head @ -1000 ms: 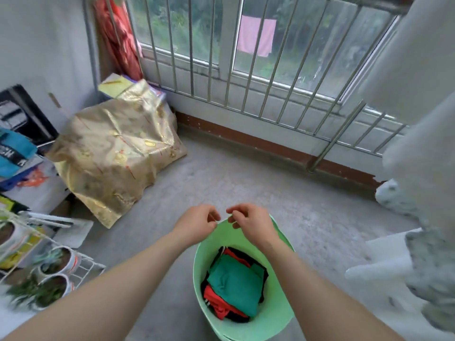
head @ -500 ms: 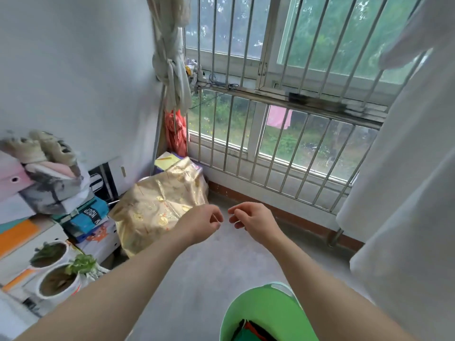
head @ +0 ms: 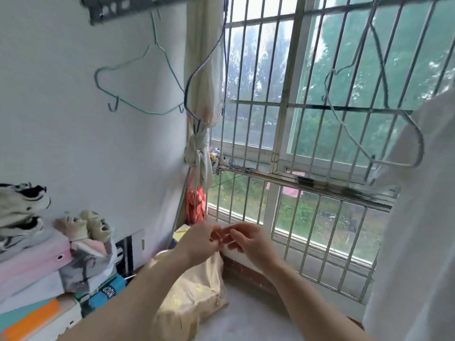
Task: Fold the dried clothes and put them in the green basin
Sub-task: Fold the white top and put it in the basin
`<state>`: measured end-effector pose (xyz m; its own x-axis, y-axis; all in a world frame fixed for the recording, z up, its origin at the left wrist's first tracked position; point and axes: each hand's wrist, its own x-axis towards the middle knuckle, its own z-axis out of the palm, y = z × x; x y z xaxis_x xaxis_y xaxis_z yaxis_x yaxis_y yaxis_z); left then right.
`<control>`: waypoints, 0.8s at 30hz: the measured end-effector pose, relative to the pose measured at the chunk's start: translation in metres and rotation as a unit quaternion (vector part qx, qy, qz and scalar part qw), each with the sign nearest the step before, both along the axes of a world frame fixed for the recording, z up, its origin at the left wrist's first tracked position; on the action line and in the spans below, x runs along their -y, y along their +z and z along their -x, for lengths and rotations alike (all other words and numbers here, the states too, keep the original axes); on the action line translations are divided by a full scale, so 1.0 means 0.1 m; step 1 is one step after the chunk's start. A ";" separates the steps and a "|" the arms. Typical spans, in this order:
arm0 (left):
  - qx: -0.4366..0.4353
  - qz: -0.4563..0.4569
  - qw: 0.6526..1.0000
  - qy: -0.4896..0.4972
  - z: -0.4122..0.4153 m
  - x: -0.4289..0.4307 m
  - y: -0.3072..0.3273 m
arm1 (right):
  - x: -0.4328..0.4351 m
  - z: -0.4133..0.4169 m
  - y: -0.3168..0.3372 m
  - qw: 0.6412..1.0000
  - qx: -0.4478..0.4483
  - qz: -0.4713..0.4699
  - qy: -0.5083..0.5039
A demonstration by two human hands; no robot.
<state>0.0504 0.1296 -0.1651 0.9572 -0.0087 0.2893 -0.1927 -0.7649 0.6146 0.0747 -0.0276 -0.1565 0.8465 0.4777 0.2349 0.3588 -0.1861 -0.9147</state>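
Tilted well up from a second ago: off the floor (head: 246, 316) and onto the wall (head: 73, 143) and barred window (head: 283, 107). Lost from view with that tilt, the green basin, a second ago right under the hands with folded red, teal and dark clothes inside; judged to be just below frame now, beneath the forearms. Filling the right edge, a white garment (head: 418, 230), unfolded, touching a white hanger (head: 394, 164); hung on it or only beside it, cannot tell; probably the next piece to fold. Low in the middle, a gold bag (head: 194, 299) behind the forearms. At left, stacked boxes (head: 32, 262) with shoes (head: 19, 207) on top. Under the rail (head: 138, 6), a green hanger (head: 147, 112) and a dark hanger (head: 187, 94), both bare. At centre, left hand (head: 199, 242) and right hand (head: 248, 242), up at sill height instead of over the basin rim, fingertips nearly meeting, fingers curled. Grip of each too blurred to call: clenched on nothing or pinching some small thing, cannot tell. No cloth in either, so seemingly between pieces, with one lot put away and the next not yet taken. Writing: white capitals on a blue box (head: 108, 294), upside down, not readable with certainty.
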 end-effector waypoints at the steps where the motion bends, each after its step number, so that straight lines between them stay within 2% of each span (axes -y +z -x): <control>1: 0.021 0.007 1.000 -0.010 0.01 -0.01 0.14 | -0.01 0.02 0.12 1.000 0.007 -0.021 0.002; 7: 0.075 0.060 0.993 -0.065 0.01 0.07 0.55 | 0.10 0.13 0.55 0.997 0.045 -0.061 -0.026; 12: 0.064 0.117 0.982 -0.136 -0.14 0.31 0.75 | 0.39 0.11 0.74 0.984 0.139 -0.026 -0.111; 15: 0.057 0.120 0.976 -0.175 -0.22 0.57 0.81 | 0.68 0.04 0.79 0.953 0.210 0.017 -0.217; 18: 0.036 0.131 0.967 -0.216 -0.30 0.89 0.85 | 1.00 0.04 0.84 0.907 0.266 0.054 -0.322; 24: 0.037 0.160 0.947 -0.277 -0.37 1.61 0.99 | 1.52 0.25 1.08 0.808 0.375 0.104 -0.442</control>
